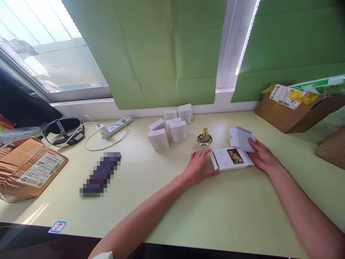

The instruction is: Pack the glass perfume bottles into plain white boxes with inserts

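A flat white box [223,161] with a flower picture on its top lies on the table, its end flaps standing out. My left hand [198,166] holds the left end of this box, fingers at the far corner of the flap and thumb at the near corner. In my right hand [263,154], at the box's right end, is a folded white cardboard piece [240,139] with raised flaps, tilted above the box's far right corner. Just beyond the box stands a small glass perfume bottle [205,138] with a gold cap.
Several small white boxes [158,139] stand grouped at the back middle. A power strip [115,127] with a white cable and a black headset-like strap [63,131] lie back left. Cardboard cartons stand at left [37,169] and right [289,111]. A blurred dark object [101,175] lies front left.
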`<move>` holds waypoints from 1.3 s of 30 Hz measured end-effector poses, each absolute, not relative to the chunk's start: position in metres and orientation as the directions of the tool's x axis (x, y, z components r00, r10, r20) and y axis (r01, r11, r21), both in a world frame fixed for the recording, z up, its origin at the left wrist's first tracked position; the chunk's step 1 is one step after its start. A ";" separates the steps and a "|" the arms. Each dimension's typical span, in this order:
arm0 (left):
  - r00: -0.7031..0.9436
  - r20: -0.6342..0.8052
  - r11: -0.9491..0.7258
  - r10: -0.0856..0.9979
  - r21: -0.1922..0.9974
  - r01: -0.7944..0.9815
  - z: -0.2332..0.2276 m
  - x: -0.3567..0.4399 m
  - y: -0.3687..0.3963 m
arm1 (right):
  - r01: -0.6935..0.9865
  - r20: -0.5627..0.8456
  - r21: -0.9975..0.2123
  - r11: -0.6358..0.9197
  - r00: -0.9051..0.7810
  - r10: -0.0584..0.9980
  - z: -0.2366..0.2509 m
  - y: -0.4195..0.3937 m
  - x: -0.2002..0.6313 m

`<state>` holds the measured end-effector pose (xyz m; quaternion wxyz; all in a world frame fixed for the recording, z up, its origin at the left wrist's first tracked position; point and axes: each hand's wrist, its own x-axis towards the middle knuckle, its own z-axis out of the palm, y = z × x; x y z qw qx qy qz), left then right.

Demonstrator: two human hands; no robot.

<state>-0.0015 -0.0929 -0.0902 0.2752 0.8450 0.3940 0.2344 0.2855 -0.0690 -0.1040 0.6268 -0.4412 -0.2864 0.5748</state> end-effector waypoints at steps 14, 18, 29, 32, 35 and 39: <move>0.592 0.174 -0.577 0.787 0.546 0.607 -0.085 0.001 -0.097 | -0.355 -0.074 -0.929 0.105 0.454 0.888 -0.112 -0.060 0.273; 0.610 0.178 -0.593 0.773 0.545 0.593 -0.085 0.000 -0.096 | -0.332 -0.054 -0.937 0.113 0.454 0.889 -0.112 -0.060 0.273; 0.603 0.172 -0.580 0.779 0.561 0.590 -0.086 0.001 -0.097 | -0.349 -0.053 -0.930 0.116 0.437 0.898 -0.111 -0.062 0.266; 0.566 0.171 -0.538 0.807 0.609 0.583 -0.085 0.000 -0.096 | -0.327 -0.036 -0.938 0.114 0.422 0.906 -0.111 -0.063 0.263; 0.540 0.169 -0.509 0.825 0.636 0.579 -0.085 0.000 -0.095 | -0.329 -0.033 -0.937 0.117 0.417 0.908 -0.111 -0.064 0.261; 0.552 0.181 -0.534 0.814 0.608 0.588 -0.086 -0.001 -0.094 | -0.346 -0.039 -0.930 0.120 0.418 0.908 -0.110 -0.063 0.261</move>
